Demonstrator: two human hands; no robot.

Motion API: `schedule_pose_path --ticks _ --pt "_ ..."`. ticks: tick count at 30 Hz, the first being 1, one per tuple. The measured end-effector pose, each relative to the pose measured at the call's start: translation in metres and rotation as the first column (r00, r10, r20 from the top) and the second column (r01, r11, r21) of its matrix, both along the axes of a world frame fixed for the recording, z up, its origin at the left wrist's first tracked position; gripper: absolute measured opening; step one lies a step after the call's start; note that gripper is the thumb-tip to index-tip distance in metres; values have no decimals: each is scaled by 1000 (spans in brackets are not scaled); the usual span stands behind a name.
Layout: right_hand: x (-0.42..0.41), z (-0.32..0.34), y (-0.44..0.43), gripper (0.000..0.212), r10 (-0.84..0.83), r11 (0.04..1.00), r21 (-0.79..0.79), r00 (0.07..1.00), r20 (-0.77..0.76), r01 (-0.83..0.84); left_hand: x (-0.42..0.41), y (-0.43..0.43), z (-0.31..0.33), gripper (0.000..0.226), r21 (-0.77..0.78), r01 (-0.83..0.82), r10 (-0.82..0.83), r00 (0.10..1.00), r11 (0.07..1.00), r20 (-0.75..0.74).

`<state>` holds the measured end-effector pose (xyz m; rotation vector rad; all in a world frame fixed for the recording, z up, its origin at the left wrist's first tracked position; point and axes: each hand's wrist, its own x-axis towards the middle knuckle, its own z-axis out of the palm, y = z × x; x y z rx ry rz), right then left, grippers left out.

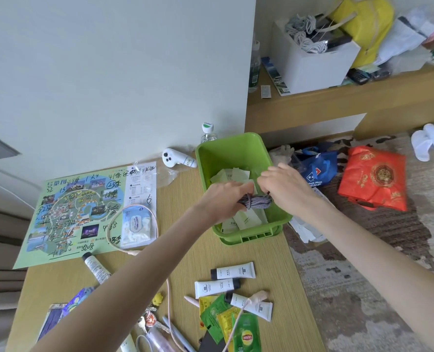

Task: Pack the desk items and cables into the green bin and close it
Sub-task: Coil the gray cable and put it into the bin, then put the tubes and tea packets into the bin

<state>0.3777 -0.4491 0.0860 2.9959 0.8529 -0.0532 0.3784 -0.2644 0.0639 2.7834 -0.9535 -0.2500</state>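
Right above the green bin (212,161), both hands hold a coiled grey cable (258,202). The left hand (223,199) has its fingers curled round one end of the bundle, and the right hand (283,185) pinches the other end. The bin stands open at the far edge of the desk (185,250), with pale paper packets (246,219) lying inside. Nearer on the desk lie three white tubes (217,285), tea sachets (245,336) and a pink cable (169,301).

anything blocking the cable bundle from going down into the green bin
Nothing visible does. The left hand and right hand hold the coiled cable over the open green bin; only flat paper packets lie on its floor.
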Motion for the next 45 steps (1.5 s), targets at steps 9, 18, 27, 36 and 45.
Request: schedule_pose_path --ticks 9,18,27,36,45 --pt "-10 -24 23 20 -22 989 -149 984 -179 -5 -1 -2 -32 19 246 -23 37 998 969 -54" --pt "-38 -17 11 10 -79 919 368 979 -186 144 -25 45 -7 16 -222 -97 129 983 970 132" --pt "-140 -59 34 6 -165 805 587 982 90 82 -127 86 -51 8 -509 -421 451 890 751 -70" --pt "-199 -128 46 22 -118 936 259 905 -409 240 -171 71 -127 48 22 -357 345 882 934 -321" --pt "-212 -142 70 24 -176 975 69 923 -343 212 -179 62 -143 67 64 -374 377 888 925 -263"
